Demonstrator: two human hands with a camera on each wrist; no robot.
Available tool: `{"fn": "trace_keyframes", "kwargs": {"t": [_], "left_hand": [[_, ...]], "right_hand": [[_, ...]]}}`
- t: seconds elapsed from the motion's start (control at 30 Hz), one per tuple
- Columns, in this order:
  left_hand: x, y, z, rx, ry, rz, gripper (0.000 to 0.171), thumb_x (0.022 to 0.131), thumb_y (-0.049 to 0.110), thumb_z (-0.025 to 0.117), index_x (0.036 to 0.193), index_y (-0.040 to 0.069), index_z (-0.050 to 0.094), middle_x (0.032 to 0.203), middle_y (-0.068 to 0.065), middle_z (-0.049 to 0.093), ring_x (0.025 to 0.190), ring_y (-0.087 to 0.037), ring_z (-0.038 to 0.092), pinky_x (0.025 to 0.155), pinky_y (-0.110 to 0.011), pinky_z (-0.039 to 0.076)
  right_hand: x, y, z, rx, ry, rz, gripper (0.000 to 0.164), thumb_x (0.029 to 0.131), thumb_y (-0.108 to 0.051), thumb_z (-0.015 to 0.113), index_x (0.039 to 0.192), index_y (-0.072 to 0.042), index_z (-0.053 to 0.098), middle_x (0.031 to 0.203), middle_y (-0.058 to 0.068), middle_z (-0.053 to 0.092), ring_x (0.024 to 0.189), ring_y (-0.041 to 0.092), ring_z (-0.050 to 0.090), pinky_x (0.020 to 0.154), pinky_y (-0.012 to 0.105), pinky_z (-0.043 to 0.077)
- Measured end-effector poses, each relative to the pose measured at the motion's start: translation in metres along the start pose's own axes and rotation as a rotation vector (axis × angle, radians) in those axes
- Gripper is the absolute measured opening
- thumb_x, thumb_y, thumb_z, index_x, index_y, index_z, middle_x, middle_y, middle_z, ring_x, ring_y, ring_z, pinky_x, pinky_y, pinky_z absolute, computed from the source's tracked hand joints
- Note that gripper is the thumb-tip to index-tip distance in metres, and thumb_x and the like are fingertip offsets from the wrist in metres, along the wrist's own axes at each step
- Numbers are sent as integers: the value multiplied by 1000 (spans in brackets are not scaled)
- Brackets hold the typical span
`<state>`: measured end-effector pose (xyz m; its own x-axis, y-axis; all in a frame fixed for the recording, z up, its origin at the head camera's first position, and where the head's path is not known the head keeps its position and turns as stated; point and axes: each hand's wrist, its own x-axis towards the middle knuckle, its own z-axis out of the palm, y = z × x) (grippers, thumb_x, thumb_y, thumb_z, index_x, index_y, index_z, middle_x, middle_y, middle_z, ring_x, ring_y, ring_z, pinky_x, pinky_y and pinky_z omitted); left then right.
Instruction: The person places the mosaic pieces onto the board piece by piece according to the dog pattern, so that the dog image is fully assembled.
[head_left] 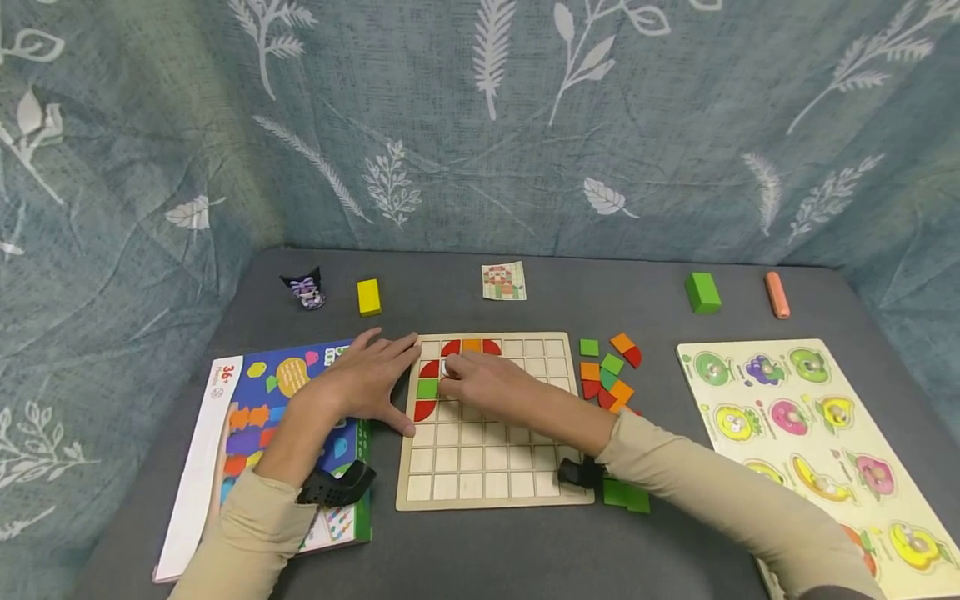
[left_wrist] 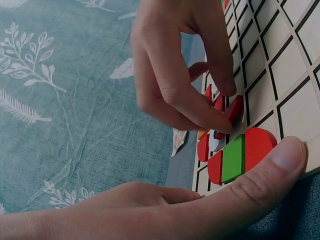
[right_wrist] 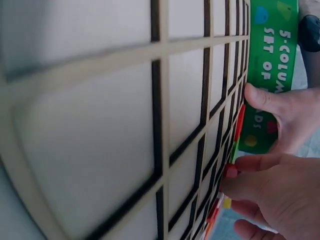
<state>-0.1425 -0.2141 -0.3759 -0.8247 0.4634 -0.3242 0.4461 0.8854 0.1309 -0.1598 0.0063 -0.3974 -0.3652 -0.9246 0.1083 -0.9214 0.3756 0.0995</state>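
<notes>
Closest in, a cardboard toy box (head_left: pixel 251 417) lies at 9 o'clock of the wooden grid board (head_left: pixel 497 483); only the right wrist view makes "SET OF" readable on its green side. The left hand (head_left: pixel 372 379), fingers spread, meets the board's left edge. The right hand (head_left: pixel 487 385) pinches a red piece (left_wrist: pixel 233 111) over the board's 11 o'clock corner — hidden in the head view, plainly tilted in the left wrist view. Around that corner sit red quarter-rounds (head_left: pixel 423 409), a green square tile (head_left: pixel 427 388) and an orange square tile (head_left: pixel 471 345).

Bare cells stretch from 1 round to 8 o'clock, partly beneath the right forearm (head_left: pixel 570 417). The edges are tighter — box just beside the left, stacked green squares (head_left: pixel 626 496) at 4 o'clock, loose tiles (head_left: pixel 590 371) between 2 and 3. The fruit puzzle board (head_left: pixel 821 446) lies well apart at 3. Farthest, a pattern card (head_left: pixel 504 281) lies at 12, a green block (head_left: pixel 702 293) at 2.
</notes>
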Motion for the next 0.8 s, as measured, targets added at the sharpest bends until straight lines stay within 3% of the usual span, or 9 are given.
{"fn": "trace_keyframes", "kwargs": {"t": [0.2, 0.43, 0.53, 0.67, 0.73, 0.8], "left_hand": [[-1, -1, 2, -3, 9, 4, 112, 67, 66, 76, 148, 1, 37, 157, -20, 32, 141, -37, 38, 121, -58, 13], [0, -1, 4, -1, 12, 6, 112, 67, 66, 76, 148, 1, 37, 157, -19, 32, 141, -36, 38, 121, -58, 14], [0, -1, 2, 11, 12, 8, 112, 67, 66, 76, 148, 1, 36, 157, -19, 32, 141, -36, 38, 121, -58, 14], [1, -1, 0, 2, 0, 0, 112, 67, 66, 76, 149, 1, 35, 158, -19, 30, 142, -37, 36, 121, -58, 12], [0, 0, -1, -8, -6, -6, 112, 68, 65, 76, 149, 1, 35, 158, -19, 30, 143, -37, 35, 121, -58, 11], [0, 0, -2, -14, -7, -9, 112, 68, 65, 77, 149, 1, 35, 158, -19, 29, 143, -37, 34, 121, -58, 10]], "right_hand": [[3, 6, 2, -82, 103, -140, 13, 94, -8, 59, 99, -19, 65, 106, -4, 62, 84, 12, 52, 70, 20, 47], [10, 19, -2, -167, 108, -300, 10, 98, -22, 56, 94, -20, 65, 95, -9, 67, 87, 11, 56, 74, 21, 48], [12, 24, -6, -24, 77, -245, 9, 96, -22, 60, 94, -19, 67, 94, -7, 67, 88, 11, 58, 76, 21, 50], [11, 27, -6, 314, 28, -126, 4, 92, -15, 66, 93, -13, 69, 89, -2, 66, 84, 12, 57, 76, 20, 51], [11, 27, -4, 398, 8, -88, 4, 91, -12, 67, 94, -11, 69, 87, 0, 66, 81, 12, 56, 74, 21, 51], [12, 25, -3, 399, 5, -75, 4, 91, -11, 67, 94, -10, 70, 87, 1, 66, 80, 13, 57, 75, 20, 52]]}}
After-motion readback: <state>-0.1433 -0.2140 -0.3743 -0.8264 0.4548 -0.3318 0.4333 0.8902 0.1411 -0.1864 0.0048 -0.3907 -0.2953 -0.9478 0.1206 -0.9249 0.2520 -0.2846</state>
